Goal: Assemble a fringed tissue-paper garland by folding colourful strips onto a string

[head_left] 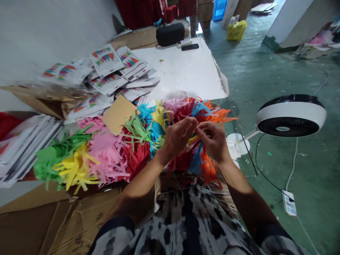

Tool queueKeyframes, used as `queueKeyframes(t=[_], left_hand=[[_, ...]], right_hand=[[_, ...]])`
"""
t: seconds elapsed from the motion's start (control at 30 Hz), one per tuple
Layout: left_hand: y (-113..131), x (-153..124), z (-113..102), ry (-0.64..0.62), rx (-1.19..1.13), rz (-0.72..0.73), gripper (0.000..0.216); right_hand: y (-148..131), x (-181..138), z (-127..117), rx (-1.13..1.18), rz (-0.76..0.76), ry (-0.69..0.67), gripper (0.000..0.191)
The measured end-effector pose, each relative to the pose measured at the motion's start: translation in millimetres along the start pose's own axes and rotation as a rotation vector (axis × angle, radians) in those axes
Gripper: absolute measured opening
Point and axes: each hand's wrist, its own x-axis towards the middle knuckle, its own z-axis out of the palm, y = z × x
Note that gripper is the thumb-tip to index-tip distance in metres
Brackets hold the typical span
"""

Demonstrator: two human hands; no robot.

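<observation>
My left hand and my right hand meet above a heap of fringed tissue-paper tassels, fingertips pinched together. What they pinch is too small to make out. Orange tassels hang below and beyond my right hand, with a blue strand beside them. Left of my left hand lie light green, dark red, pink, yellow and green tassels. A tan card rests on top of the heap.
Behind the heap are several white packets with bunting pictures, a black case and a dark remote-like object on a white-covered table. A fan and a power strip stand to the right. Cardboard lies at lower left.
</observation>
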Motion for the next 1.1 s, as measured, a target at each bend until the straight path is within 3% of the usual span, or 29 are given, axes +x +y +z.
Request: queueKeyframes(t=[0.1,0.17,0.33,0.47,0.6,0.7,0.8,0.87,0.93,1.0,1.1], left_hand=[[-1,2,-4,-0.169,-0.061,-0.084,0.032],[0,2,-11,-0.327,-0.025,-0.098,0.025],[16,3,-45,-0.581,0.234,-0.093,0.043],[34,7,-73,-0.768,0.383,-0.102,0.046],[47,7,-91,-0.839,0.67,-0.234,0.045],[61,1,-106,-0.809,0.76,-0.369,0.054],[75,-4,-113,-0.636,0.596,-0.192,0.087],[79,-6,-105,-0.598,0.407,-0.069,0.093],[75,-9,-87,-0.666,0.148,-0.067,0.082],[64,-14,-64,-0.711,-0.104,-0.153,0.063],[43,-25,-38,-0.661,-0.298,-0.288,0.041]], right_hand=[[1,3,-4,0.106,0.026,0.019,0.025],[-1,3,-8,0.159,0.035,0.02,0.025],[-11,0,-18,0.148,0.034,0.011,0.023],[-22,-4,-19,0.168,0.028,-0.059,0.021],[-36,-9,-20,0.197,-0.014,-0.118,0.022],[-48,-14,-21,0.203,-0.048,-0.127,0.021],[-58,-20,-18,0.21,-0.094,-0.164,0.021],[-63,-23,-12,0.232,-0.12,-0.205,0.02],[-67,-28,-5,0.256,-0.127,-0.242,0.018],[-70,-31,1,0.276,-0.119,-0.262,0.016],[-68,-34,2,0.294,-0.115,-0.254,0.015]])
